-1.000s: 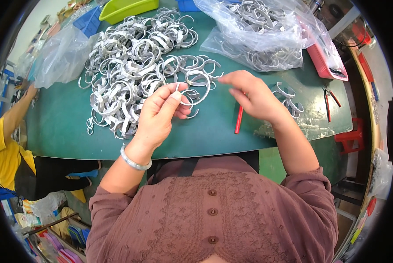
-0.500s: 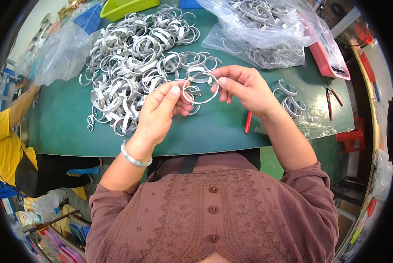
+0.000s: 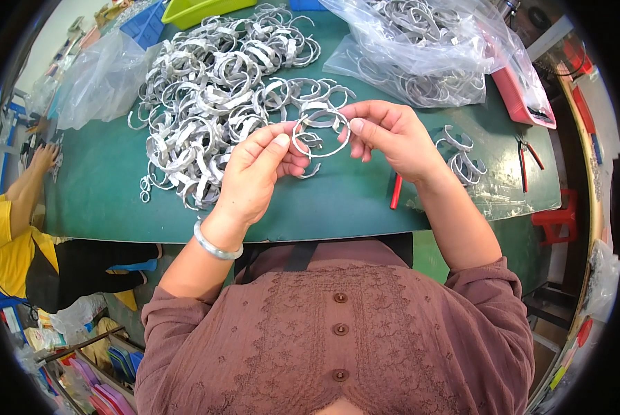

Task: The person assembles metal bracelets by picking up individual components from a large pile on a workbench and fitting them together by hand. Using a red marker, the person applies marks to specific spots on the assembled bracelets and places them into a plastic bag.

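Note:
Between my two hands stands a thin, pale grey ring like a bangle [image 3: 322, 156], raised above the table. My left hand [image 3: 256, 168] pinches its left side between thumb and fingers. On the opposite side, my right hand [image 3: 391, 140] grips the rim with thumb and forefinger. Behind the ring lies a large heap of similar grey open bangles [image 3: 213, 90], some partly hidden by my hands. Just right of my right fingers, partly under that hand, is a red handle [image 3: 396, 191] of a tool whose other end is hidden.
The green table [image 3: 351, 214] carries red-handled pliers [image 3: 523, 162] and a few loose bangles [image 3: 466, 166] at right. Clear plastic bags [image 3: 421, 66] of bangles lie far right beside a pink basket [image 3: 524, 104]. A lime-green bin [image 3: 206, 10] stands behind. A person in yellow [image 3: 9, 228] works at left.
The view has shifted slightly. Both my hands keep the bangle in nearly the same place, its tilt a little changed. At left, the other person's arm has moved and their hand now shows.

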{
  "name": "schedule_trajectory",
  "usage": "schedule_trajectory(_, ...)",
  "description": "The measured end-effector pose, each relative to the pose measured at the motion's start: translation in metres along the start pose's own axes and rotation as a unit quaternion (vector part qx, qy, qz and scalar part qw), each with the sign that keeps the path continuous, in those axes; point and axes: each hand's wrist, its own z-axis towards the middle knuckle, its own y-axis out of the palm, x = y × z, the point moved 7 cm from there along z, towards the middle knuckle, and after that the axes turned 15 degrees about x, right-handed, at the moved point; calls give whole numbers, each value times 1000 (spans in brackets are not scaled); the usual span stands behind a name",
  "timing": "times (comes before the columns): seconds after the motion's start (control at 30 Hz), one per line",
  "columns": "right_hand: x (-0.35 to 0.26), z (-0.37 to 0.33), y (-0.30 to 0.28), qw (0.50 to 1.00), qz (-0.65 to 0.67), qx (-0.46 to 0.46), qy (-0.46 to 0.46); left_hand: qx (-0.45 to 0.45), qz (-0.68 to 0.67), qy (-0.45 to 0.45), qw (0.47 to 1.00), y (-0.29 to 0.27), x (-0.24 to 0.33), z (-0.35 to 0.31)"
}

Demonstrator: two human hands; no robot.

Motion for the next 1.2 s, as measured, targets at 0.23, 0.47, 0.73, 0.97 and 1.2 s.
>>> schedule_trajectory(0.23, 0, -1, 0, 1000, 5, -3, 8, 9, 24, -8, 1000, 2, 0, -1)
schedule_trajectory(0.47, 1, -2, 0, 1000, 8, -19, 0, 19, 28, 0, 999, 1, 0, 0)
schedule_trajectory(0.73, -2, -4, 2, 999, 27, -34, -15, 19, 28, 39, 999, -1, 4, -1)
schedule_trajectory(0.97, -6, -6, 3, 998, 32, -33, -35, 13, 33, 54, 998, 0, 5, -2)
schedule_trajectory(1.2, -6, -7, 3, 998, 29, -32, -43, 9, 16, 59, 998, 1, 8, -4)
